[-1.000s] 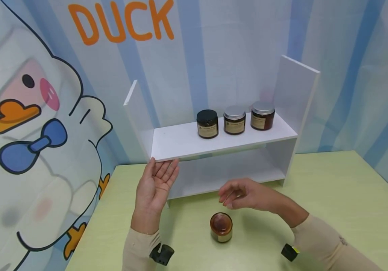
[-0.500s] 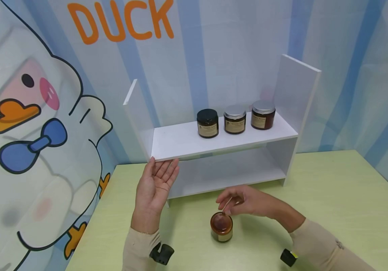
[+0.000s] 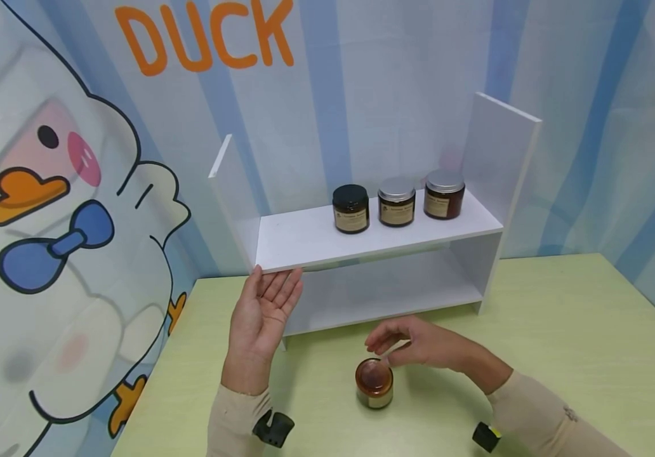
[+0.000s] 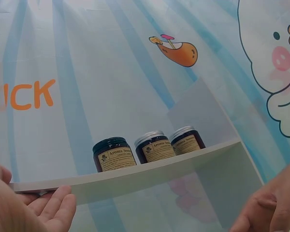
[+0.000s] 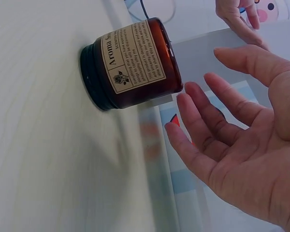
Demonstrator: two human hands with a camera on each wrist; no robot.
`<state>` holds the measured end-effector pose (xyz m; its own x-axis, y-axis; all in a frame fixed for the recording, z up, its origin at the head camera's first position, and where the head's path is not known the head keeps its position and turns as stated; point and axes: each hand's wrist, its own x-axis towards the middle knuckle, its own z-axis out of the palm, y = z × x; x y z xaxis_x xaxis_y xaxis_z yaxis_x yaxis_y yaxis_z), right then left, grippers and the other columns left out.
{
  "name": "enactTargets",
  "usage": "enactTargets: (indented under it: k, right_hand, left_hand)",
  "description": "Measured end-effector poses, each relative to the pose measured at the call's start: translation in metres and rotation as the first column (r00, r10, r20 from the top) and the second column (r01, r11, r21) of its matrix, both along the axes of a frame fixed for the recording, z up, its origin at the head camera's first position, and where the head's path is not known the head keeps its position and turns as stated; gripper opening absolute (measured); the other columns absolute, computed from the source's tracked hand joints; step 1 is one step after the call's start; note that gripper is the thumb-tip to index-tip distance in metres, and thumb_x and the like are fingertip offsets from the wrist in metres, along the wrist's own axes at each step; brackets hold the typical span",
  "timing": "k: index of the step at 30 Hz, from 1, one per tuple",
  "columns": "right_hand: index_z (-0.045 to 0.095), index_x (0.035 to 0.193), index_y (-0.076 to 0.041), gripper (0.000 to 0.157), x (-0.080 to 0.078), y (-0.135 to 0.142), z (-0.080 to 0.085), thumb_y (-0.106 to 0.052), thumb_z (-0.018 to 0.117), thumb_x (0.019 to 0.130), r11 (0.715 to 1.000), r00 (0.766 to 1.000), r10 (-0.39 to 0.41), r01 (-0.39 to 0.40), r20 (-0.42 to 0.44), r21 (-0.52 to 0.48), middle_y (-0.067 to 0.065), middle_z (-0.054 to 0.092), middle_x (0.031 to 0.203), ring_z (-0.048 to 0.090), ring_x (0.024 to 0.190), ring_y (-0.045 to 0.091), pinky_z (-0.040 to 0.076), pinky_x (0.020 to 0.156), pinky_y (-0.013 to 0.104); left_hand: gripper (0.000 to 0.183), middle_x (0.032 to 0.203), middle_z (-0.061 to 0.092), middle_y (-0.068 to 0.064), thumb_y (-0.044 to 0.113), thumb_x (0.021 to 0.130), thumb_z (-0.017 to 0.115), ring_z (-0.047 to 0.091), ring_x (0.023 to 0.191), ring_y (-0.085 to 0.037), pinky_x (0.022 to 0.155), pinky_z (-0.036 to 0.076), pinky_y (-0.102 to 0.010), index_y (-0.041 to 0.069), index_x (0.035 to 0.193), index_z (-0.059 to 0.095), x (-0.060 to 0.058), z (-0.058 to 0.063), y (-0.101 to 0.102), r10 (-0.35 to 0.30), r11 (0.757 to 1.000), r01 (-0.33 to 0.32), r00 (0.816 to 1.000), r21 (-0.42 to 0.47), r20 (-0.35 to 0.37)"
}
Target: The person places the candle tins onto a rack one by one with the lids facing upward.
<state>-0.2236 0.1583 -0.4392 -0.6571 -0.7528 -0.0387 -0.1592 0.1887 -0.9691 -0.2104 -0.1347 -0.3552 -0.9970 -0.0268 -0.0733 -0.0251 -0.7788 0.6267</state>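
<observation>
My left hand (image 3: 261,324) is palm up at the front left corner of a white two-tier shelf (image 3: 304,238), its fingers reaching under the upper board's edge and the thumb at the corner. In the left wrist view its fingers (image 4: 58,208) lie relaxed below that board. A brown glass candle jar (image 3: 374,383) stands upside down on the table, its dark lid underneath, as the right wrist view shows by the jar's label (image 5: 133,57). Just behind this jar my right hand (image 3: 427,343) hovers with loosely bent fingers, thumb tip right at the raised base.
On the upper board stand a black-lidded jar (image 3: 351,209) and two silver-lidded jars, the middle one (image 3: 396,202) and the right one (image 3: 444,195). The shelf's lower board (image 3: 384,289) sits close above the green table (image 3: 562,317). A printed duck curtain (image 3: 396,82) hangs behind.
My right hand has come down and toward me, from above and behind the upside-down jar to its base. My left hand and the shelf have stayed in place.
</observation>
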Motion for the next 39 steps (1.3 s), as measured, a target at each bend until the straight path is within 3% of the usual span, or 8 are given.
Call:
enactTargets:
  k: [9, 18, 24, 34, 39]
  right_hand:
    - [0.061, 0.133, -0.004, 0.043, 0.004, -0.003, -0.008, -0.018, 0.073, 0.095, 1.000, 0.999, 0.019, -0.019, 0.039, -0.001, 0.023, 0.058, 0.137, 0.058, 0.126, 0.029, 0.055, 0.098, 0.032]
    - [0.055, 0.139, -0.001, 0.049, 0.006, -0.007, -0.020, -0.012, 0.071, 0.094, 0.995, 0.993, 0.081, -0.077, 0.081, -0.061, 0.016, 0.060, 0.136, 0.057, 0.126, 0.030, 0.053, 0.101, 0.035]
    - [0.052, 0.142, -0.001, 0.057, 0.009, -0.012, -0.028, -0.010, 0.077, 0.090, 0.992, 0.990, 0.098, -0.089, 0.098, -0.088, 0.019, 0.057, 0.138, 0.058, 0.123, 0.028, 0.054, 0.099, 0.034]
    - [0.054, 0.144, -0.011, 0.064, 0.010, -0.012, -0.036, -0.014, 0.081, 0.087, 0.994, 0.993, 0.111, -0.111, 0.042, -0.003, 0.005, 0.058, 0.138, 0.056, 0.124, 0.023, 0.050, 0.099, 0.031]
    - [0.053, 0.144, -0.010, 0.065, 0.010, -0.013, -0.037, -0.014, 0.082, 0.086, 0.994, 0.993, 0.109, -0.109, 0.036, -0.002, 0.006, 0.058, 0.138, 0.055, 0.125, 0.024, 0.050, 0.099, 0.032]
  left_hand:
    - [0.043, 0.115, 0.070, -0.012, 0.035, 0.110, 0.045, 0.069, 0.115, -0.027, 0.100, 0.057, -0.038, 0.002, 0.137, 0.050, 0.000, -0.001, 0.000, 0.001, 1.000, -0.001, 1.000, -0.007, -0.004]
    - [0.042, 0.115, 0.070, -0.013, 0.034, 0.110, 0.046, 0.070, 0.115, -0.027, 0.099, 0.057, -0.038, 0.002, 0.136, 0.049, -0.001, -0.001, -0.001, -0.004, 1.000, 0.004, 1.000, 0.000, -0.009]
    - [0.042, 0.116, 0.070, -0.012, 0.035, 0.110, 0.046, 0.069, 0.115, -0.027, 0.100, 0.057, -0.038, 0.002, 0.135, 0.050, -0.001, 0.000, 0.000, 0.001, 1.000, -0.001, 1.000, -0.006, 0.001]
    - [0.042, 0.116, 0.071, -0.013, 0.035, 0.110, 0.047, 0.070, 0.115, -0.027, 0.099, 0.057, -0.038, 0.002, 0.136, 0.050, -0.001, 0.000, 0.000, 0.005, 1.000, -0.005, 1.000, -0.002, 0.011]
    - [0.043, 0.116, 0.071, -0.013, 0.035, 0.110, 0.045, 0.070, 0.114, -0.027, 0.099, 0.057, -0.039, 0.002, 0.137, 0.050, -0.001, 0.001, 0.001, 0.011, 1.000, -0.011, 1.000, -0.001, 0.019]
